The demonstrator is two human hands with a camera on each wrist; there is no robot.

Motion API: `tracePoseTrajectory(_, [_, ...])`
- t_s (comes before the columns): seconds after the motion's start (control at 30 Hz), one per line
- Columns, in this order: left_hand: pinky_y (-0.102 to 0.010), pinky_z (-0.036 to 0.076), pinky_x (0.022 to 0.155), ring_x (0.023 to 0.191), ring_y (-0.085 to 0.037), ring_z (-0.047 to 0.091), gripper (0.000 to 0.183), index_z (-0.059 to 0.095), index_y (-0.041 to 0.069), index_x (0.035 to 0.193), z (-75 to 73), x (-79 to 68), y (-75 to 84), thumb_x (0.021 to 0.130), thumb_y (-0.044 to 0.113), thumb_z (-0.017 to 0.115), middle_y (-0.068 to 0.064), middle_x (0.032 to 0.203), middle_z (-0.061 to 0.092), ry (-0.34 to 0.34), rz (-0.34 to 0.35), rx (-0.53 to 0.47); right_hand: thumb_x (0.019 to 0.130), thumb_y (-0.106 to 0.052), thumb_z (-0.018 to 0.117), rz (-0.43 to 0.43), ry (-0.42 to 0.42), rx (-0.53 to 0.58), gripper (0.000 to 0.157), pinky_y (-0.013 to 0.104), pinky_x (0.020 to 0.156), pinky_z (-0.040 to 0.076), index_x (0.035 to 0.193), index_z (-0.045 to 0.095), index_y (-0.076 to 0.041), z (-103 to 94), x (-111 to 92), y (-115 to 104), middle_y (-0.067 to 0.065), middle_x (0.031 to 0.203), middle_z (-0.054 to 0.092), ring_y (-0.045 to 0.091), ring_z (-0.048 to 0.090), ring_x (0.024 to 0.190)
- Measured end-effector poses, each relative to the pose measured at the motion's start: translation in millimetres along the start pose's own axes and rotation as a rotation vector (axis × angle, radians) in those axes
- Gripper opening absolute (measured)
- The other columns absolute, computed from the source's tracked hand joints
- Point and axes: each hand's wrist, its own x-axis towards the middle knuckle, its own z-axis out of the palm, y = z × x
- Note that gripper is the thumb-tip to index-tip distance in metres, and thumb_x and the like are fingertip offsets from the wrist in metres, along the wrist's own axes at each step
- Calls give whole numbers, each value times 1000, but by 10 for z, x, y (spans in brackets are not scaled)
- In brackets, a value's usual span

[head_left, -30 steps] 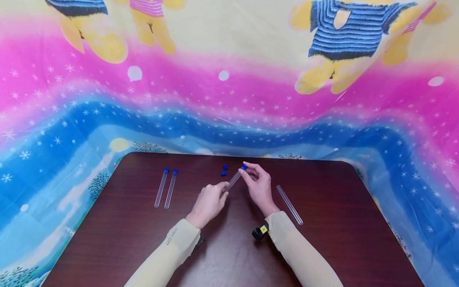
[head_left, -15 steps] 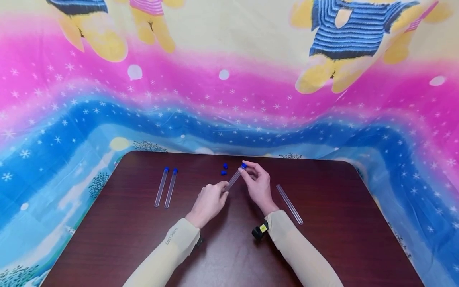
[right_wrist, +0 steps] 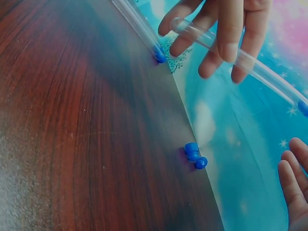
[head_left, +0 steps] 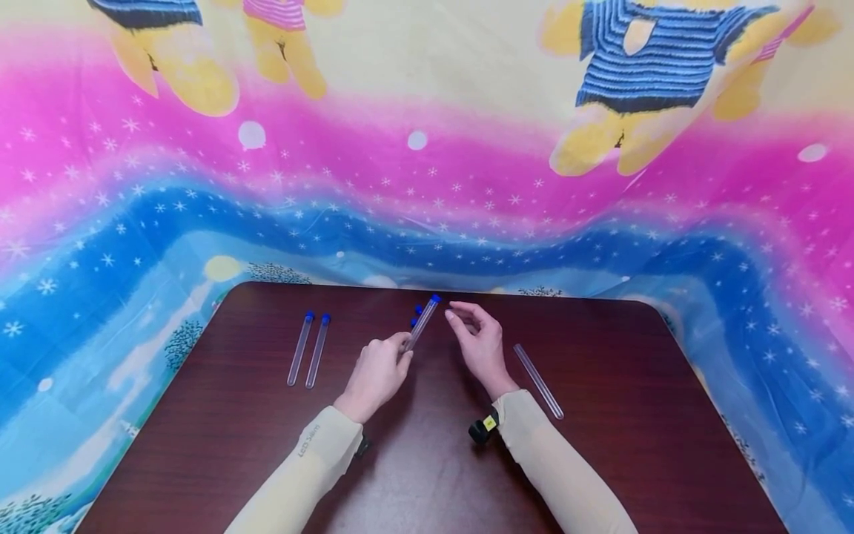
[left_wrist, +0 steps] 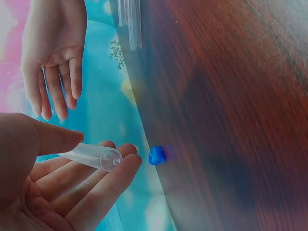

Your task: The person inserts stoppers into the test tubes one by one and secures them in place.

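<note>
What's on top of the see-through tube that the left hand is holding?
A blue cap sits on the upper end of the clear tube in the left hand. It covers the tube's mouth, so that can't be seen.

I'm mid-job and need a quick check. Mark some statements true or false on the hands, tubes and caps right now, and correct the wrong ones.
1. The left hand holds a clear tube with a blue cap on its far end. True.
2. The right hand is pinching that cap. False: it is apart from the cap and tube and holds nothing.
3. Two capped tubes lie side by side on the left part of the table. True.
4. Only one loose cap is on the table. False: two loose blue caps lie near its far edge.
5. The tube lying to the right of the right hand has a blue cap. False: it shows none.
</note>
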Motion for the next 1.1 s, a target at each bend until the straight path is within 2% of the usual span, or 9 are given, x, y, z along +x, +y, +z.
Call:
tracePoseTrajectory(0.23, [-43,58,69,87,-26,74,23,71,9,119,-25,-5,-58,96,12,71,-8,101,76,-6,-35,7,95,-29,75,-2,-7,-17,29,28,87,54,119,74,-12,7,12,35,2,108,74,19,70,97])
tracePoseTrajectory(0.43, [-45,58,69,87,-29,74,22,71,9,117,-43,-13,-113,95,12,72,-8,101,76,9,-48,17,96,-30,74,0,-11,-40,26,31,87,54,118,75,-17,16,16,49,-1,107,74,17,69,97])
tracePoseTrajectory(0.53, [-44,58,70,87,-28,74,22,71,9,118,-55,-15,-137,96,12,71,-8,102,76,-4,-67,20,96,-31,74,5,-6,-50,26,31,88,54,118,75,-18,24,20,57,-2,107,74,17,69,97])
tracePoseTrajectory(0.87, [-42,58,68,84,-26,74,25,71,7,120,-102,-35,-194,96,12,71,-8,101,76,-10,-91,20,95,-26,75,20,-11,-57,24,32,88,54,117,75,-17,60,37,83,0,107,74,20,70,97])
tracePoseTrajectory(1.1, [-44,58,70,88,-29,74,27,70,6,122,-145,-52,-256,96,12,71,-10,102,76,-6,-116,25,94,-14,76,-5,-13,-33,25,47,90,53,118,74,-8,113,49,72,12,109,74,31,70,99])
